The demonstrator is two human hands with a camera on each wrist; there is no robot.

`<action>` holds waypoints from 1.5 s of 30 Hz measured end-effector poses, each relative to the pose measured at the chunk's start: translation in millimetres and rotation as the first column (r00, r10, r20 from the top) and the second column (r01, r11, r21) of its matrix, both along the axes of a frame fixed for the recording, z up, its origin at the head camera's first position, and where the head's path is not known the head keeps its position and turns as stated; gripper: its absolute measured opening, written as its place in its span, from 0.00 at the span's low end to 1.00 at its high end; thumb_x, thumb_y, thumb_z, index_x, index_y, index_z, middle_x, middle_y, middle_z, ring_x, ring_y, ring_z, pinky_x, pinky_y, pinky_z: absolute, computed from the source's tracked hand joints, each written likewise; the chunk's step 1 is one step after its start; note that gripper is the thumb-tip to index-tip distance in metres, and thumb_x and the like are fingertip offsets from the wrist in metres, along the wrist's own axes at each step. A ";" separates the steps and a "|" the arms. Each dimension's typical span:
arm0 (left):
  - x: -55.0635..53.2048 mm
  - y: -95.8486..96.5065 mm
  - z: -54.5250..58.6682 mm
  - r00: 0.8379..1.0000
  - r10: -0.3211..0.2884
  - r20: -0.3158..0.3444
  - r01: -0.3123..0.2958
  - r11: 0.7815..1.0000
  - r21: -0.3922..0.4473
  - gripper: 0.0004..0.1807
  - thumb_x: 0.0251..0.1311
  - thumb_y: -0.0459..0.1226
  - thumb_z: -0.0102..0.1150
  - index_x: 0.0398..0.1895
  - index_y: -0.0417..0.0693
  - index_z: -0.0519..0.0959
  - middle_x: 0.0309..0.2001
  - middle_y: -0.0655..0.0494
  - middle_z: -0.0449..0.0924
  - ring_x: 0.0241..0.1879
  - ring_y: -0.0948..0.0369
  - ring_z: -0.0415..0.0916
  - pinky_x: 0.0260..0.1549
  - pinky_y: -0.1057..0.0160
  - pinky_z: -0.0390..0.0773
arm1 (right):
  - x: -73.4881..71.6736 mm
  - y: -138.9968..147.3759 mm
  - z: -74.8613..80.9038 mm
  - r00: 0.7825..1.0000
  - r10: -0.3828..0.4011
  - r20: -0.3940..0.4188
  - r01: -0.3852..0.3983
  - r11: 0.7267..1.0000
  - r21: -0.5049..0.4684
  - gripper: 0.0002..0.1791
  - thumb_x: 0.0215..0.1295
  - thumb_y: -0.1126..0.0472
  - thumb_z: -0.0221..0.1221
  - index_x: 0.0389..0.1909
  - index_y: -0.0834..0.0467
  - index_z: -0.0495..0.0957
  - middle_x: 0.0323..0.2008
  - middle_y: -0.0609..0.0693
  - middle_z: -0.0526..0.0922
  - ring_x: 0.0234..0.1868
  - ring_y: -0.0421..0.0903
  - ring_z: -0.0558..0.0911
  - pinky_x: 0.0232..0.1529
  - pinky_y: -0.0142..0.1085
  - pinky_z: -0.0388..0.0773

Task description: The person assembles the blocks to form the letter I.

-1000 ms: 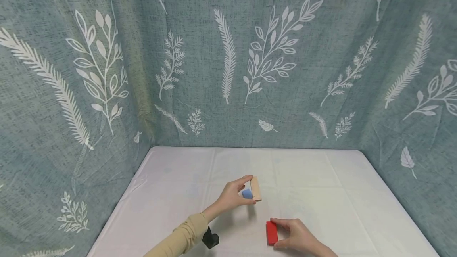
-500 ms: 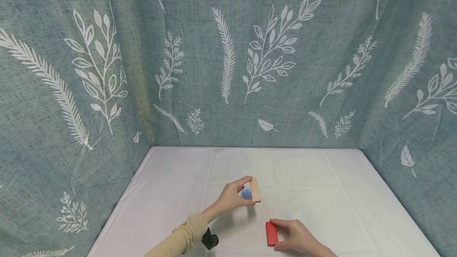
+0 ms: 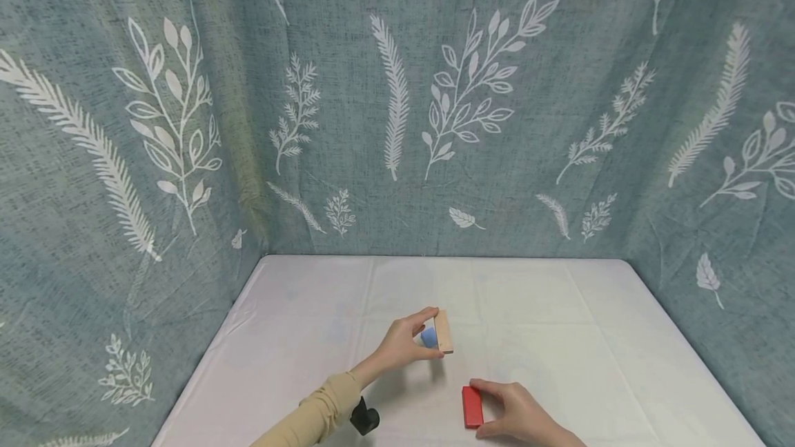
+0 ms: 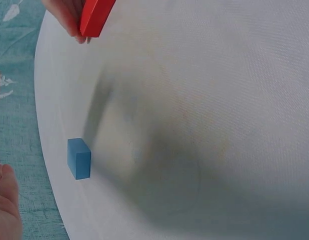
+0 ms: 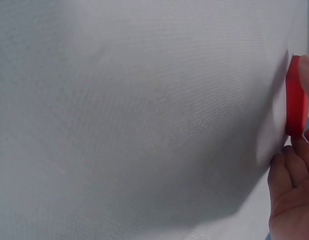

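Note:
My left hand (image 3: 399,342) holds a plain wooden block (image 3: 444,332) by its two ends, thumb at the near end and fingers at the far end. The block is raised over the table, with its shadow below. A small blue block (image 4: 79,159) lies on the cloth, showing through the gap between that hand's thumb and fingers in the head view. Nearer and to the right, my right hand (image 3: 520,411) pinches a red block (image 3: 472,407) lengthwise between thumb and fingers. In the right wrist view the red block is partly covered by the thumb.
A white cloth (image 3: 559,336) covers the table. Blue-green curtains (image 3: 397,212) with white leaf prints stand at the back and both sides. A black device (image 3: 364,416) sits beside the left sleeve (image 3: 317,409).
The plain wooden block in my left hand has shifted very slightly toward me. My right hand and the red block stay almost where they were.

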State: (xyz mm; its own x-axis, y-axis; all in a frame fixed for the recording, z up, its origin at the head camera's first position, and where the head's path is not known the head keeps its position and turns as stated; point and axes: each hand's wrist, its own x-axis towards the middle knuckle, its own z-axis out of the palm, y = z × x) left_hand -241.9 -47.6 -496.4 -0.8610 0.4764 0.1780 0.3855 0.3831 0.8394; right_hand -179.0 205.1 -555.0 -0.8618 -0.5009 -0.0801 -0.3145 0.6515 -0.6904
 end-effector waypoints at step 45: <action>0.4 -6.0 -11.0 1.000 -0.022 0.016 0.022 1.000 -0.008 0.41 0.47 0.35 0.72 0.66 0.36 0.65 0.68 0.39 0.63 0.68 0.48 0.62 0.63 0.56 0.71 | 14.4 -0.8 -12.3 0.999 -0.043 -0.033 0.032 0.956 -0.292 0.20 0.56 0.56 0.66 0.46 0.63 0.82 0.44 0.58 0.85 0.45 0.31 0.81 0.42 0.29 0.85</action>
